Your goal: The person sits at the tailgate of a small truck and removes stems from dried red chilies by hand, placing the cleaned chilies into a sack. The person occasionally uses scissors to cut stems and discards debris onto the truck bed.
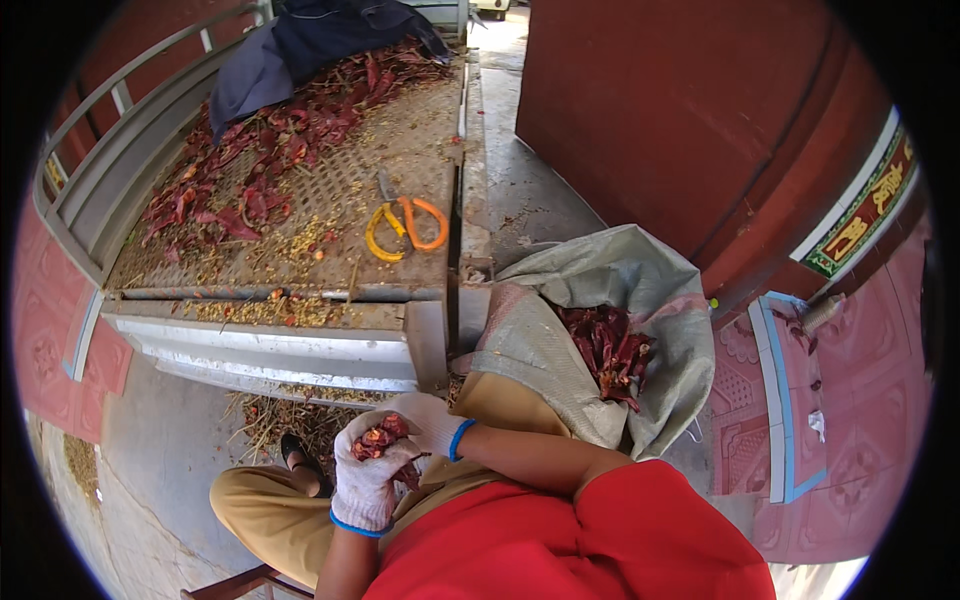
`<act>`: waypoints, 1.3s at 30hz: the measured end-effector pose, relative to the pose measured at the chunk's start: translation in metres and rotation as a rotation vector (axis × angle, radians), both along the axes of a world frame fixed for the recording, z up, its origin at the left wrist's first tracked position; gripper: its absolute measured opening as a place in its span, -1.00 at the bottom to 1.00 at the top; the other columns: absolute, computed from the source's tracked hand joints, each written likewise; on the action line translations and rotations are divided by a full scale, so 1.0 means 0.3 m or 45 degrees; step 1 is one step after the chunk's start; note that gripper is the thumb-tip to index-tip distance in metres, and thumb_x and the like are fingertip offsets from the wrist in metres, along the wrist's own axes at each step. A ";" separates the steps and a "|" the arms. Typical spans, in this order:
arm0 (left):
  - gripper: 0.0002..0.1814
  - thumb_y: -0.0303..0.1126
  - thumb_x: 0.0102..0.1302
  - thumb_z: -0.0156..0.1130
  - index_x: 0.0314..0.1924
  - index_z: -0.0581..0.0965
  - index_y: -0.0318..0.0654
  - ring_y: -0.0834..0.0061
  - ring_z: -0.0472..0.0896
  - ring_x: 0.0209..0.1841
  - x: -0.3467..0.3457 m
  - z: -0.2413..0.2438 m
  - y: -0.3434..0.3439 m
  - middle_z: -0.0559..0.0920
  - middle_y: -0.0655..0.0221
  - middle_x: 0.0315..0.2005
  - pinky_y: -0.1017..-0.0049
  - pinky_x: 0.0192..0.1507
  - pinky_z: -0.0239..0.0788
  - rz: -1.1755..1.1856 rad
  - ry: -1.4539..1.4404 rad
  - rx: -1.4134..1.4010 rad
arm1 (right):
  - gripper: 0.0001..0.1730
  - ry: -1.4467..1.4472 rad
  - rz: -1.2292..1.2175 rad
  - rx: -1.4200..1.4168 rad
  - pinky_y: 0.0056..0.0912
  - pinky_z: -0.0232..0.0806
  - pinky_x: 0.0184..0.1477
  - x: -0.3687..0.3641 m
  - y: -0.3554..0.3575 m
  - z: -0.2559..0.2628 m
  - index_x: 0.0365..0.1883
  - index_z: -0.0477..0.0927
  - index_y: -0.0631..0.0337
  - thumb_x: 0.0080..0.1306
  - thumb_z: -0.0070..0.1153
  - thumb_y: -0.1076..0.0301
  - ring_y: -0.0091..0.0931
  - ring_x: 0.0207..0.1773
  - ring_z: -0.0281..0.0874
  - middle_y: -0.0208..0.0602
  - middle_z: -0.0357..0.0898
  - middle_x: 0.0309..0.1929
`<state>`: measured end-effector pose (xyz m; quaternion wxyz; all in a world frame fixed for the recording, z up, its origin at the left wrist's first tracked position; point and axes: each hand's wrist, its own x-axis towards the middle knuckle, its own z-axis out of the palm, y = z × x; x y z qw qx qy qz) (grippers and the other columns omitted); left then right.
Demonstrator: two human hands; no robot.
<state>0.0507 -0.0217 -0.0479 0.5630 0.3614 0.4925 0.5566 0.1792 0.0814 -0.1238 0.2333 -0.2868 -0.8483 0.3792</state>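
My left hand (362,480), in a white knit glove with a blue cuff, grips a bunch of dried red peppers (381,437) above my lap. Their cut or broken ends face up, and some stick out below the palm. Against the far side of the bunch rests my right hand (427,420), gloved the same way; its fingers are mostly hidden. To the right, an open woven sack (675,300) holds more dried red peppers (604,349). Scissors (409,217) with orange and yellow handles lie on the metal cargo bed (420,274) in front of me.
Loose peppers (262,150) and scattered seeds cover much of the bed, partly under a dark blue cloth (300,52). A metal side rail (127,180) bounds its left. Stems (262,424) litter the floor below. A dark red door (660,112) stands behind the sack.
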 end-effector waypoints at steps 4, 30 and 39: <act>-0.66 -0.43 0.27 0.37 0.02 0.60 -0.37 0.51 0.64 -0.35 0.303 0.163 0.226 0.66 0.39 -0.36 0.50 -0.29 0.51 -0.298 -0.502 -0.007 | -0.67 0.452 -0.076 -0.892 -0.22 0.47 0.06 -0.052 0.065 -0.280 -0.03 0.60 0.12 0.44 0.13 0.07 -0.23 0.00 0.63 -0.12 0.68 -0.13; -0.57 -0.18 0.39 0.37 0.04 0.57 -0.40 0.51 0.46 -0.42 0.118 0.173 0.239 0.53 0.43 -0.45 0.48 -0.37 0.30 -0.145 -1.052 0.269 | -0.55 -0.457 -0.013 -0.197 -0.05 0.46 0.05 0.220 0.101 0.311 0.05 0.65 0.11 0.34 0.17 0.01 -0.10 0.02 0.66 -0.01 0.71 -0.10; -0.79 -0.42 0.46 0.22 -0.05 0.58 -0.43 0.57 0.40 -0.52 -0.144 -0.030 0.130 0.49 0.45 -0.53 0.51 -0.46 0.23 0.454 -0.949 0.259 | -0.47 -0.251 -0.409 0.535 0.02 0.46 0.05 -0.164 0.417 0.837 0.11 0.67 0.11 0.31 0.18 -0.03 -0.03 0.05 0.68 0.05 0.73 -0.08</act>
